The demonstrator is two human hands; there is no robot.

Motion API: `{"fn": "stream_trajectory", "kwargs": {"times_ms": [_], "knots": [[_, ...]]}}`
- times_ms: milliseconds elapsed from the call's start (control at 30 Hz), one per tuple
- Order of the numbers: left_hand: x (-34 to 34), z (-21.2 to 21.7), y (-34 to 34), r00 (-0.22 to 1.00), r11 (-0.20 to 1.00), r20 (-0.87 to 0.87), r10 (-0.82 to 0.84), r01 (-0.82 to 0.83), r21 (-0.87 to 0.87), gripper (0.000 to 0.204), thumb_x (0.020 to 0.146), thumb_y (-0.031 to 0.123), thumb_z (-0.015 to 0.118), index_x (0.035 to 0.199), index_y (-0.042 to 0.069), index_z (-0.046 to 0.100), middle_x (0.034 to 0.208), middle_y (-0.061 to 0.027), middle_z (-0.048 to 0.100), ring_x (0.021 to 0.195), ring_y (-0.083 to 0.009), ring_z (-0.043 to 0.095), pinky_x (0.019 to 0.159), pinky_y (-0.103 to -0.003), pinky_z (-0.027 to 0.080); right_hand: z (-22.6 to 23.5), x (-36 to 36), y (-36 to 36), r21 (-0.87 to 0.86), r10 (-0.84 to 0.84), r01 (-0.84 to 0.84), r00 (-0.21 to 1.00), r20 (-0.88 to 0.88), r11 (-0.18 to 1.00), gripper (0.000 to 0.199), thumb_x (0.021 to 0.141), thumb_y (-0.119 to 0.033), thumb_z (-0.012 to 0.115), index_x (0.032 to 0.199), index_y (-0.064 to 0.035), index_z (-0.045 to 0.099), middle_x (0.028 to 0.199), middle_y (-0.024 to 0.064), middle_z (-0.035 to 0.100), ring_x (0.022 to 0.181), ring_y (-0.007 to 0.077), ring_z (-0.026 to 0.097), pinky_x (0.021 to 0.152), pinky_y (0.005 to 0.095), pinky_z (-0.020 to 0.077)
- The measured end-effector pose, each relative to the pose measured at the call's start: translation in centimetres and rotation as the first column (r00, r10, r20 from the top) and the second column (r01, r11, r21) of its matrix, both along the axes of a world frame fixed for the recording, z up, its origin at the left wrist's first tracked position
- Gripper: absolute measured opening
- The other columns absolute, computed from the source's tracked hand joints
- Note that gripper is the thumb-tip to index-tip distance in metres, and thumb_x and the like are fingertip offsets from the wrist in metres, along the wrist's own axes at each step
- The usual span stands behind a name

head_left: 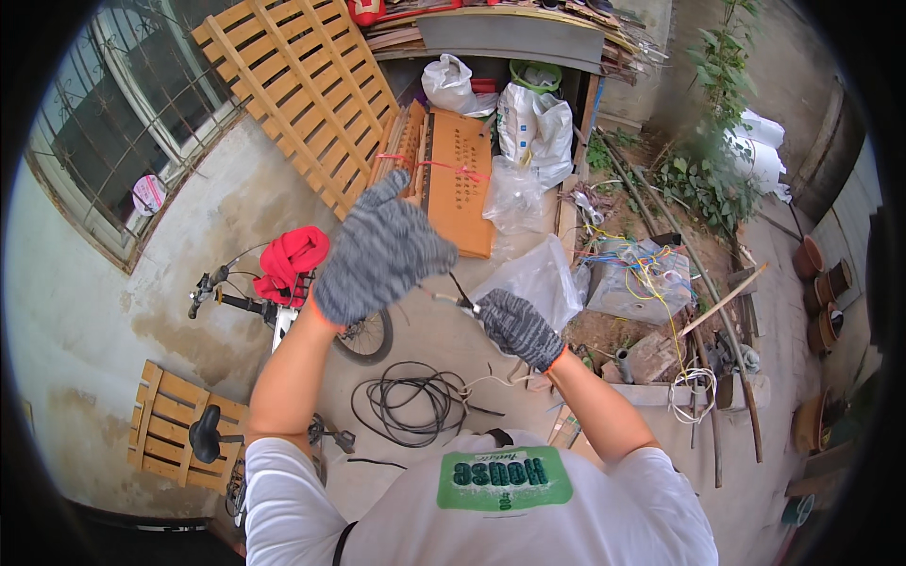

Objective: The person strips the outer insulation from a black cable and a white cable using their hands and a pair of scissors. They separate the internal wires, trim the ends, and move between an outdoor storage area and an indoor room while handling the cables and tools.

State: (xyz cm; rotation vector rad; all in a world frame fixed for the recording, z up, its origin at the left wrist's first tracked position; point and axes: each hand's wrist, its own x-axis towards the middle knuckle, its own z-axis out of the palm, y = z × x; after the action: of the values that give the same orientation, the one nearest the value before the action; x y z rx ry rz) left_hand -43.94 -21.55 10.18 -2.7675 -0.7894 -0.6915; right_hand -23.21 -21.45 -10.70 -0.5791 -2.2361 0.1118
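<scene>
My left hand [385,253], in a grey knitted glove, is raised left of centre and smeared by motion. One gloved finger sticks out toward the top; the other fingertips point right, and I cannot make out whether they grip anything. Lower and to the right, my right hand [519,328], gloved alike, is closed around a thin dark cable [460,286]. A pale, thin wire-like piece [442,297] juts from its fingertips toward the left hand. On the concrete below both hands lies a loose coil of black cable [401,404].
At left stands a bicycle with a red cloth [291,255] over its basket. Wooden pallets [302,85] lean on the wall. Ahead are an orange perforated panel [460,184] and white sacks [535,132]. To the right, coloured wires [642,269] lie beside long poles [731,349].
</scene>
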Motion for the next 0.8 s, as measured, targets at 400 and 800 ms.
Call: {"fn": "stream_trajectory", "kwargs": {"times_ms": [400, 800], "knots": [[-5.7, -14.2, 3.6, 0.572, 0.801, 0.724, 0.385, 0.182, -0.570, 0.010, 0.075, 0.007, 0.059, 0.084, 0.005, 0.058, 0.077, -0.0071, 0.062, 0.072, -0.0175, 0.057, 0.079, -0.032, 0.042, 3.0, -0.6, -2.0, -0.640, 0.249, -0.373, 0.927, -0.279, 0.671, 0.032, 0.065, 0.000, 0.061, 0.097, -0.0045, 0.055, 0.089, 0.0127, 0.055, 0.085, 0.0280, 0.055, 0.069, 0.0336, 0.0486], [-5.7, -7.8, -4.7, 0.677, 0.927, 0.635, 0.372, -0.234, -0.293, 0.029, 0.064, 0.010, 0.064, 0.092, 0.014, 0.058, 0.085, -0.0020, 0.058, 0.080, -0.0204, 0.056, 0.092, -0.039, 0.035, 4.8, 2.2, 0.3, -0.700, -0.163, -0.262, 0.863, -0.478, 0.664, 0.016, 0.083, -0.020, 0.052, 0.087, -0.0042, 0.054, 0.064, 0.0000, 0.048, 0.048, 0.0064, 0.040, 0.043, 0.0210, 0.0325]]}}
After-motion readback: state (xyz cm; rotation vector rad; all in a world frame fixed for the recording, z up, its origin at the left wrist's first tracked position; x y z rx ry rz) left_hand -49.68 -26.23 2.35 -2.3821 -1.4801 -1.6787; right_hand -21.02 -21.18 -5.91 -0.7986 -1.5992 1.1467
